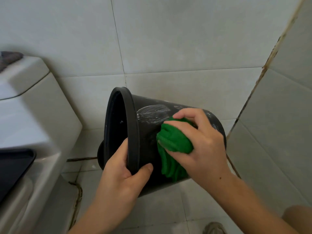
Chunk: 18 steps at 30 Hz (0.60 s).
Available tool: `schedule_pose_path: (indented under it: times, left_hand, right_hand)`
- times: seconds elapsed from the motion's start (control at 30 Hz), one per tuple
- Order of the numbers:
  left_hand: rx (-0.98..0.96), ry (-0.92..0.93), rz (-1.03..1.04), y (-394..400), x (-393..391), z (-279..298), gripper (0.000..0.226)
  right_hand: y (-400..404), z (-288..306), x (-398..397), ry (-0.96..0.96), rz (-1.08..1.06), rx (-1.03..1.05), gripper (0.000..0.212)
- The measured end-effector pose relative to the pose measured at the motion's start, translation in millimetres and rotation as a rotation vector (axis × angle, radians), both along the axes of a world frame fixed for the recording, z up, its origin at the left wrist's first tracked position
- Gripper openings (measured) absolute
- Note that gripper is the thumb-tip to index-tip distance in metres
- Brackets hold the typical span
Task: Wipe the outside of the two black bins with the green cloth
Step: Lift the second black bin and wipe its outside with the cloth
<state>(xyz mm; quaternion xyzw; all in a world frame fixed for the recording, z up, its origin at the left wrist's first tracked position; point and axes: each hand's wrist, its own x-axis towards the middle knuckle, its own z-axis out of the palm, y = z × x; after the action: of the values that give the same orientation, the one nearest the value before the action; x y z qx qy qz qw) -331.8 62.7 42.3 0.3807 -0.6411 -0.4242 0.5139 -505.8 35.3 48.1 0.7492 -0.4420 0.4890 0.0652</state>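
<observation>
A big white toilet (25,115) stands on the left, by the grey tiled floor (168,208). The round black plastic bin (146,132) is tipped on its side above the floor, mouth facing left. The left hand (121,174) grips its rim. The right hand (199,141) holds the bunched green cloth (173,142) against the bin's side, where wet streaks show.

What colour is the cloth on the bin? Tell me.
Green cloth, shown best in the head view.
</observation>
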Motion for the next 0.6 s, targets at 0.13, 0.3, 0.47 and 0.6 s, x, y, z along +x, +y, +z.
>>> schedule_pose_path:
  times: [0.13,0.3,0.47,0.6]
  left_hand:
    - [-0.018,-0.016,0.029,1.7,1.5,2.3,0.047]
    - [-0.044,-0.060,0.038,0.1,-2.1,5.0,0.053]
    - [-0.036,-0.096,0.050,0.7,-3.8,2.2,0.052]
    - [-0.042,-0.096,0.014,-1.8,-8.4,2.0,0.050]
  right_hand:
    - [4.9,-2.5,6.5,0.015,-0.007,-0.017,0.032]
    - [3.9,-5.8,-0.8,0.119,0.058,-0.012,0.033]
    - [3.6,-3.1,3.5,0.041,0.044,0.031,0.031]
    - [5.1,-4.5,6.2,0.116,0.150,0.000,0.027]
